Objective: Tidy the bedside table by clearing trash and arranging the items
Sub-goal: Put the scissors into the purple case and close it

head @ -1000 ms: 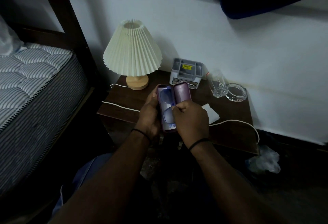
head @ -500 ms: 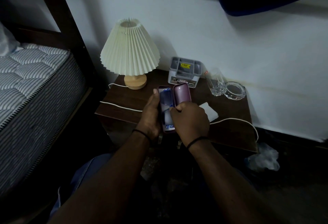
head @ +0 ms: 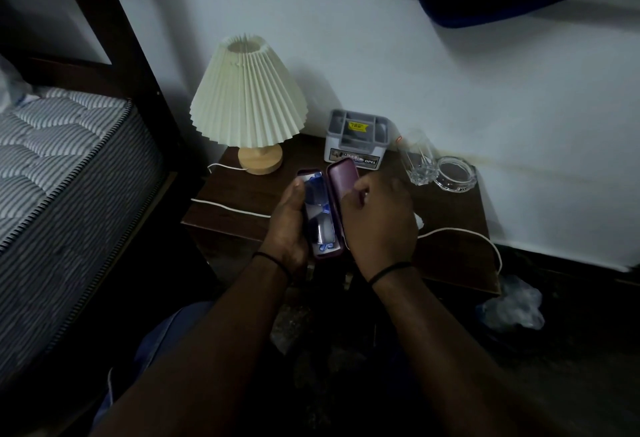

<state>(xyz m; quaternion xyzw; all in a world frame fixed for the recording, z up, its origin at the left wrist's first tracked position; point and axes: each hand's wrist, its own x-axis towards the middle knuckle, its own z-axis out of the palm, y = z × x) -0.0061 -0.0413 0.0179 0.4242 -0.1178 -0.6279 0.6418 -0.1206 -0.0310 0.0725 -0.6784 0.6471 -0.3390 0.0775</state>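
Note:
A purple glasses case (head: pixel 341 180) lies open over the dark wooden bedside table (head: pixel 242 201). Blue-framed glasses (head: pixel 317 215) lie inside its lower half. My left hand (head: pixel 289 225) grips the case from the left, thumb along its edge. My right hand (head: pixel 379 218) holds the raised lid from the right, fingers curled round its edge. On the table stand a pleated cream lamp (head: pixel 247 104), a grey organiser box (head: pixel 356 140), a drinking glass (head: pixel 417 158) and a glass ashtray (head: pixel 455 173). A white paper (head: pixel 419 222) shows behind my right hand.
A white cord (head: pixel 460 232) runs across the table and off its right side. A crumpled plastic bag (head: pixel 512 305) lies on the floor at the right. The striped mattress (head: pixel 59 159) and dark bed frame (head: pixel 131 66) stand on the left.
My right hand has left the glasses inside the case and moved right onto the lid. The glasses now lie settled in the case. My left hand still holds it.

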